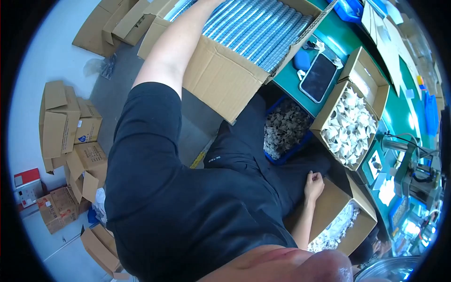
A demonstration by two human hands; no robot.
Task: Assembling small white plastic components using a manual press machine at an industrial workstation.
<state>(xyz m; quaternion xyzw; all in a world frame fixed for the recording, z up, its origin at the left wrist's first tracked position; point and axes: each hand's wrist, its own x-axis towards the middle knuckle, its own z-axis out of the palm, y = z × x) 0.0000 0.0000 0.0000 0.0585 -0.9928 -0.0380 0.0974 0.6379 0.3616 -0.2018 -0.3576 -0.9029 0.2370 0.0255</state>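
Note:
My left arm reaches up over an open cardboard box [221, 70] packed with rows of shiny, ribbed silvery-blue rolls [263, 30]. Only the edge of my left hand [215, 2] shows above those rolls; its fingers are cut off by the top of the picture. Down at the right, my right hand [314, 186] lies by my thigh with curled, closed fingers. Whether anything sits inside them is hidden. Beside that forearm stands a carton [324, 207] holding white, crumpled-looking pieces [336, 228].
On the green bench [300, 101] lie a phone [318, 77], a blue case [302, 60] and a box of whitish pieces [350, 127]. A blue bin [270, 157] with greyish pieces is below it. Machinery [408, 164] stands right. Cartons [61, 122] line the left.

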